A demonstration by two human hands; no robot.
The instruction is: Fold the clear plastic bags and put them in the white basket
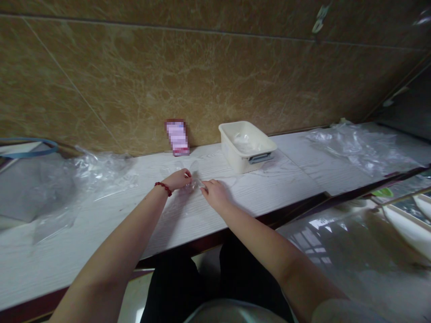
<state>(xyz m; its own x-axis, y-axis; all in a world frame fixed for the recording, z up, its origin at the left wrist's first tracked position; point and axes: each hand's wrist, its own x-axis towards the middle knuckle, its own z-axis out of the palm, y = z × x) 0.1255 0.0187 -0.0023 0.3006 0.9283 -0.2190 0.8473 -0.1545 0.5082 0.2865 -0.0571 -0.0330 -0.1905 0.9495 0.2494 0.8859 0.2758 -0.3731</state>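
Left hand [179, 179] and right hand [214, 193], nearly closed, pinch clear plastic [196, 183] inside the tabletop's front edge [209, 240] (a gap separates them from the cream bin [234, 154]).

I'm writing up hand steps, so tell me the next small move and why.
Probably ease the left hand slightly away from the right hand: both pinch the clear plastic close together, and it looks bunched between them, so a gentle pull might spread it.

Right of the fingers [186, 173], the desk [261, 193] offers passage before the white bin [236, 154]. Obstructions: bin, right-rear; phone [178, 138] and wall [202, 67], beyond; crumpled plastic [101, 170], left.
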